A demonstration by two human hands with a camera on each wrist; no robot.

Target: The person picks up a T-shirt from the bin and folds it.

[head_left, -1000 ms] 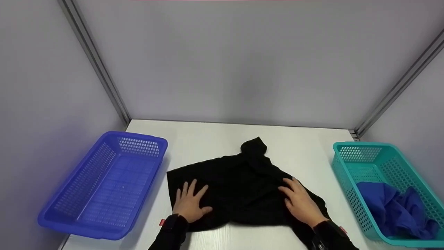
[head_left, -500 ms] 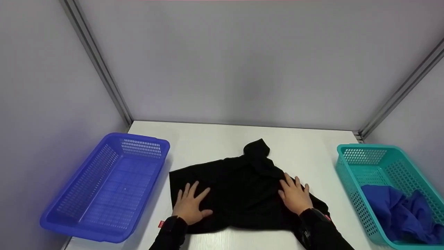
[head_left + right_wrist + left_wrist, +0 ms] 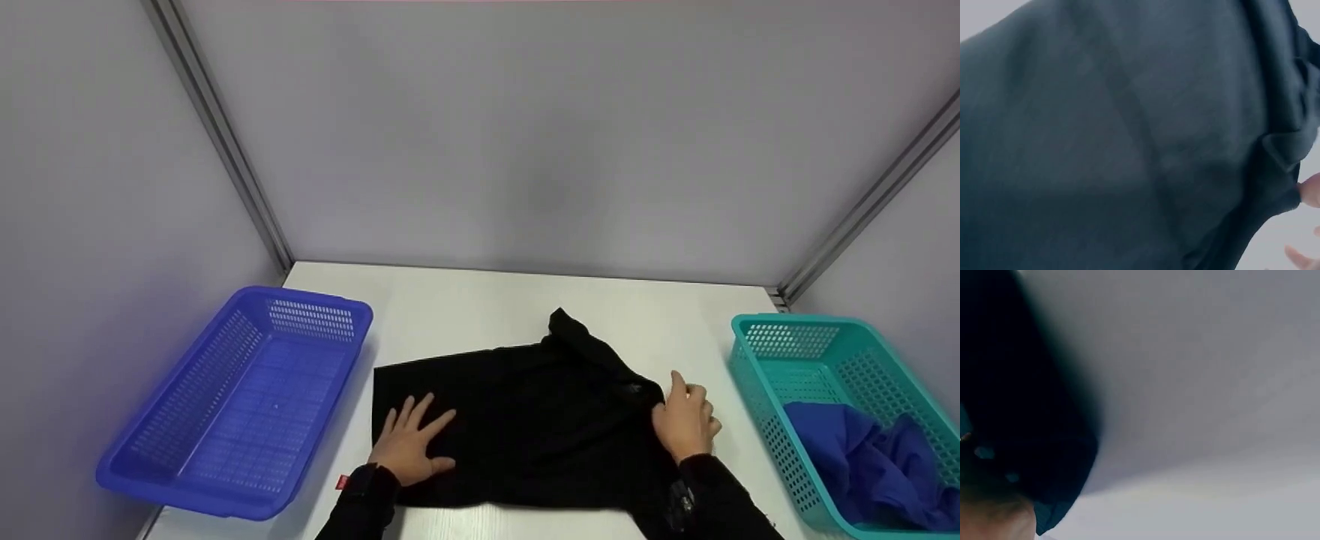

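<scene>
A black garment (image 3: 525,420), its exact kind unclear, lies spread on the white table with a narrow twisted end pointing away at the back. My left hand (image 3: 409,446) rests flat on its left part, fingers straight and spread. At the garment's right edge is my right hand (image 3: 684,420), the thumb touching the cloth and the other fingers loosely bent away from it. In the right wrist view the dark cloth (image 3: 1100,124) fills most of the picture, and the thumb (image 3: 1311,191) meets its edge. The left wrist view shows mainly a dark sleeve (image 3: 1027,382).
To the left stands a blue plastic basket (image 3: 259,405) with nothing seen in it. A teal basket (image 3: 757,409) on the right holds crumpled blue cloth (image 3: 862,457). Grey panels (image 3: 525,135) enclose the table (image 3: 450,300) at the back and sides.
My right hand has moved from on top of the garment rightward to its edge. The garment's right part and back tip have shifted shape. My left hand has stayed on the cloth.
</scene>
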